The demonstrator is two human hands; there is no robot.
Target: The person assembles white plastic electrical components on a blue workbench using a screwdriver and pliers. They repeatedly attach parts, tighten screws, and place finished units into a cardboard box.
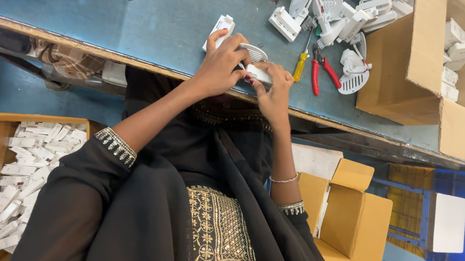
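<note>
A white plastic part [250, 65] with a slotted round grille is gripped between both hands just above the near edge of the blue surface [156, 27]. The left hand [220, 66] is closed over its top and left side; the right hand [274, 87] pinches its right end with fingertips. A yellow-handled screwdriver [301, 62] and red-handled pliers [323, 71] lie just beside the right hand.

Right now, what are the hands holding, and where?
Both hands, left and right, grip one white plastic part by its opposite ends.
</note>
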